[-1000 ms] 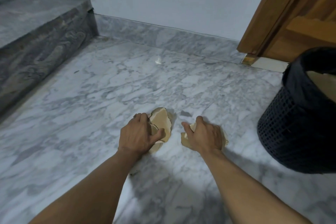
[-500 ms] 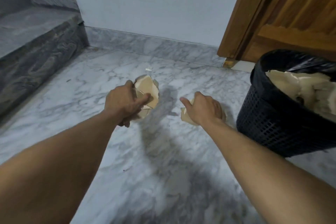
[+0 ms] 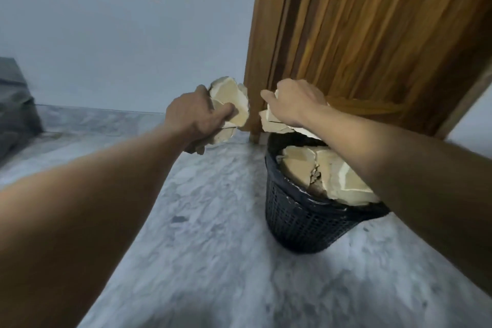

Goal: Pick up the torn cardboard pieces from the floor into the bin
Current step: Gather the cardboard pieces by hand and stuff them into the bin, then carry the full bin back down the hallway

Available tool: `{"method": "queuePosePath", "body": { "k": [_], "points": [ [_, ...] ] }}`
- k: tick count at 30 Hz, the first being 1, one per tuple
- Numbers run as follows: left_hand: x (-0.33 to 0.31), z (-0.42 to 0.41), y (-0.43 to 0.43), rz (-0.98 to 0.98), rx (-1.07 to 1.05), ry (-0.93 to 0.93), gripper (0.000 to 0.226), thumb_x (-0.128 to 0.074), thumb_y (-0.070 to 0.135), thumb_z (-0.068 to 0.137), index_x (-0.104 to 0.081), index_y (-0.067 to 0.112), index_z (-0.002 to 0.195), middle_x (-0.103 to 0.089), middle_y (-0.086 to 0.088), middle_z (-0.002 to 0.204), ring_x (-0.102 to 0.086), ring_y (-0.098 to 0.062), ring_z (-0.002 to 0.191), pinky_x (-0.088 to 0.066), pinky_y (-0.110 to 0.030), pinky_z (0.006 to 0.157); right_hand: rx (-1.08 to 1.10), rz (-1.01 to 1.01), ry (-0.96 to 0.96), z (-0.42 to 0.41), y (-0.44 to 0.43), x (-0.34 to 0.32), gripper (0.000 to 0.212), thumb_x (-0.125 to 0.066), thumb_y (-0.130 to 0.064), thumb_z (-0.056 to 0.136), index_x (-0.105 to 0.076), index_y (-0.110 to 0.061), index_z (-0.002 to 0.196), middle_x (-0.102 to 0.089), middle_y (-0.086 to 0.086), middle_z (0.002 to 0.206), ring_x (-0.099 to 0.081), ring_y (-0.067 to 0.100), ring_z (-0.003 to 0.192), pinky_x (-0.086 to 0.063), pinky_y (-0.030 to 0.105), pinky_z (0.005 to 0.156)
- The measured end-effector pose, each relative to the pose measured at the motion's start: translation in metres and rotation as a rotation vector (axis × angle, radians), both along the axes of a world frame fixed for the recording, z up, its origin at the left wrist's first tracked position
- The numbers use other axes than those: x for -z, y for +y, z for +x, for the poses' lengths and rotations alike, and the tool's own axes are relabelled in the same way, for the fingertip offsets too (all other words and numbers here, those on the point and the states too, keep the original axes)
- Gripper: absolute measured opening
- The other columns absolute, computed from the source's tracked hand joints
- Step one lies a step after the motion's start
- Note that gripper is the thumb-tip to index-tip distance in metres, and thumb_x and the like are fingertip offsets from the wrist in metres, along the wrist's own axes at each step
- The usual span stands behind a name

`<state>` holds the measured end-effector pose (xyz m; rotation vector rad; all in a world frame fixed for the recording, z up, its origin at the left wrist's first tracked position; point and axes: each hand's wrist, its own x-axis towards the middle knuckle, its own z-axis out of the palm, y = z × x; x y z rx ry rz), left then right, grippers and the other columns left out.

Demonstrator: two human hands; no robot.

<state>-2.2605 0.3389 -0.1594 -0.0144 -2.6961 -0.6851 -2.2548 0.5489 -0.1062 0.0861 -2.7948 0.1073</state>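
Observation:
My left hand [image 3: 194,117] grips a bunch of torn tan cardboard pieces [image 3: 231,98], held in the air to the left of the bin. My right hand [image 3: 292,104] holds more torn cardboard [image 3: 271,125], lifted above the far rim of the black mesh bin [image 3: 298,224]. The bin has a black liner and holds several torn cardboard pieces [image 3: 319,168] near its top. My right forearm crosses over the bin's right side and hides part of it.
A wooden door [image 3: 359,34] stands right behind the bin. The pale wall [image 3: 119,34] runs along the back, with a marble skirting below it. A grey stone step [image 3: 16,114] sits at the far left. The marble floor [image 3: 213,261] stretches between me and the bin.
Both hands lifted their cardboard off the floor and moved up and to the right toward the bin. The view swung up and right, so the bin sits near the centre.

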Motion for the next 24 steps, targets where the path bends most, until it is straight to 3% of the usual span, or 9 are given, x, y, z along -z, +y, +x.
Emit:
{"method": "queuePosePath", "body": {
  "k": [3,6,10,12,15,18,21,24],
  "points": [
    [-0.006,-0.007,0.062,0.017,0.040,-0.004,0.072,-0.049,0.075,0.082,-0.051,0.014,0.120,-0.058,-0.005,0.093,-0.053,-0.028,0.083,-0.041,-0.037,0.073,0.145,-0.069,-0.044,-0.004,0.062,0.004,0.054,-0.035,-0.054,0.105,-0.066,-0.011,0.116,-0.068,0.010,0.109,-0.056,0.030,0.088,-0.040,0.037,0.073],
    [-0.008,-0.013,0.122,0.112,0.044,-0.060,0.075,-0.046,0.076,0.081,-0.052,0.014,0.123,-0.061,-0.006,0.096,-0.056,-0.029,0.085,-0.043,-0.037,0.074,0.268,-0.205,-0.147,-0.008,0.108,0.011,0.057,-0.034,-0.052,0.106,-0.059,-0.009,0.134,-0.061,0.014,0.133,-0.058,0.036,0.115,-0.042,0.038,0.084],
    [0.002,-0.027,0.182,0.358,0.096,-0.312,0.089,-0.048,0.076,0.082,-0.044,0.007,0.137,-0.062,-0.013,0.119,-0.059,-0.032,0.099,-0.050,-0.042,0.089,0.305,-0.426,-0.292,-0.007,0.141,0.024,0.064,-0.031,-0.053,0.106,-0.045,-0.008,0.150,-0.042,0.014,0.157,-0.040,0.036,0.142,-0.033,0.043,0.111],
    [0.005,-0.027,0.201,0.479,0.155,-0.465,0.090,-0.054,0.070,0.087,-0.042,0.001,0.144,-0.058,-0.017,0.134,-0.060,-0.038,0.115,-0.050,-0.044,0.097,0.313,-0.566,-0.334,-0.007,0.153,0.029,0.065,-0.030,-0.053,0.106,-0.040,-0.010,0.154,-0.038,0.012,0.159,-0.036,0.034,0.145,-0.027,0.042,0.116],
    [0.003,-0.024,0.210,0.306,0.288,-0.511,0.049,-0.047,0.041,0.105,-0.057,0.000,0.131,-0.062,-0.019,0.128,-0.060,-0.038,0.119,-0.051,-0.043,0.097,0.352,-0.675,-0.353,-0.004,0.171,0.030,0.054,-0.033,-0.050,0.106,-0.055,-0.014,0.139,-0.056,0.011,0.139,-0.054,0.033,0.124,-0.040,0.043,0.105],
    [0.007,-0.023,0.202,0.102,0.252,-0.341,0.036,-0.044,0.039,0.103,-0.067,0.011,0.108,-0.069,-0.009,0.111,-0.064,-0.028,0.093,-0.055,-0.042,0.086,0.344,-0.678,-0.327,-0.001,0.190,0.035,0.052,-0.037,-0.047,0.105,-0.056,-0.011,0.136,-0.057,0.011,0.137,-0.056,0.032,0.118,-0.043,0.041,0.097],
    [0.023,-0.021,0.185,-0.100,0.191,-0.135,0.033,-0.051,0.042,0.098,-0.062,0.020,0.120,-0.070,-0.008,0.109,-0.065,-0.030,0.094,-0.050,-0.036,0.076,0.324,-0.538,-0.295,0.007,0.209,0.041,0.054,-0.035,-0.046,0.107,-0.048,-0.010,0.145,-0.049,0.011,0.148,-0.048,0.031,0.132,-0.035,0.037,0.095],
    [0.047,-0.023,0.161,-0.096,0.221,-0.173,0.040,-0.050,0.038,0.096,-0.054,0.023,0.133,-0.067,-0.015,0.120,-0.061,-0.038,0.106,-0.052,-0.042,0.085,0.349,-0.527,-0.311,0.020,0.228,0.063,0.054,-0.037,-0.047,0.107,-0.035,-0.022,0.154,-0.036,0.010,0.158,-0.040,0.032,0.141,-0.035,0.042,0.106]
  ]
}}
